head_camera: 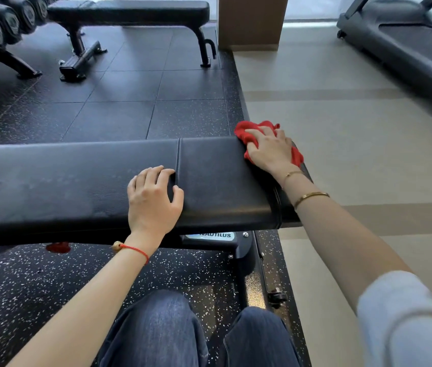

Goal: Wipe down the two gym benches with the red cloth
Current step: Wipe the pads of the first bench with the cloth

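Two benches [77, 181] [130, 10], one red cloth [249, 131], one treadmill [408, 43].

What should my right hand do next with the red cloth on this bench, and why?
Probably sweep the red cloth leftward along the near bench. Your right hand presses it at the pad's far right corner, so nearly the whole pad lies unwiped to the left. Your left hand rests near the seam and will likely need to shift aside.

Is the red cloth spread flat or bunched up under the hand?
Bunched. The red cloth shows crumpled folds around the right hand, which presses it onto the near bench at its end.
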Demonstrator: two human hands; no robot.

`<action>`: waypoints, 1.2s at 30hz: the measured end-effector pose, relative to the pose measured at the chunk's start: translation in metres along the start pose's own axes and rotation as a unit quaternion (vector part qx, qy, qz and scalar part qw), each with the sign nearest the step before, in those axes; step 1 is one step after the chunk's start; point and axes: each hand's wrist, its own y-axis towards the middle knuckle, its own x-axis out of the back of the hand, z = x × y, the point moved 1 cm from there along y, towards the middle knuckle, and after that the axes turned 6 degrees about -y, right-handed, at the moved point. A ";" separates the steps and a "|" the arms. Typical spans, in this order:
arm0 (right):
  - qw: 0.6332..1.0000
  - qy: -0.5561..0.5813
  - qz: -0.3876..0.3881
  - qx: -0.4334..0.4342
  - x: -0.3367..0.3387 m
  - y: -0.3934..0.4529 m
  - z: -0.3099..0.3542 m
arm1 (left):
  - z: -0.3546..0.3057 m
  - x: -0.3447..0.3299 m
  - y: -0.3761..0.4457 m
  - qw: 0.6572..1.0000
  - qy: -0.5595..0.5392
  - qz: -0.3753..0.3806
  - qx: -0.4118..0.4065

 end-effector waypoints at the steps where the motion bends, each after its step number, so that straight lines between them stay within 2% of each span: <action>1: 1.000 0.000 0.000 0.017 -0.001 0.000 0.009 | 0.000 0.000 0.000 1.000 0.002 -0.002 0.001; 5: 0.991 -0.022 -0.007 0.130 -0.003 -0.031 0.035 | 0.000 0.000 0.001 1.000 -0.003 -0.012 0.002; 9: 0.976 -0.006 -0.027 0.217 -0.003 -0.081 0.025 | 0.002 0.000 0.001 1.000 -0.003 -0.013 0.000; 14: 0.991 0.001 -0.038 0.130 -0.001 -0.065 0.002 | 0.000 0.000 0.000 1.000 -0.004 -0.006 0.000; 19: 0.997 -0.016 0.005 0.078 -0.005 -0.010 0.045 | -0.001 0.000 -0.001 1.000 -0.007 -0.005 0.003; 22: 0.994 -0.013 0.017 0.109 -0.009 -0.007 0.082 | -0.002 0.001 0.000 1.000 -0.003 -0.006 0.005; 25: 0.983 -0.013 0.008 0.185 -0.012 -0.032 0.103 | -0.001 0.002 -0.001 1.000 -0.011 -0.006 0.007; 28: 0.970 0.004 0.005 0.242 -0.012 -0.065 0.095 | 0.002 0.002 -0.001 1.000 -0.026 0.001 0.011; 30: 0.969 0.009 -0.004 0.246 -0.011 -0.080 0.076 | 0.004 0.001 0.000 0.999 -0.036 0.010 0.014; 33: 0.983 0.004 -0.033 0.180 -0.005 -0.079 0.039 | 0.008 0.003 0.002 0.998 -0.053 0.013 0.008; 36: 0.994 -0.010 -0.022 0.102 -0.001 -0.051 0.027 | 0.020 0.008 0.002 1.000 -0.023 -0.013 -0.006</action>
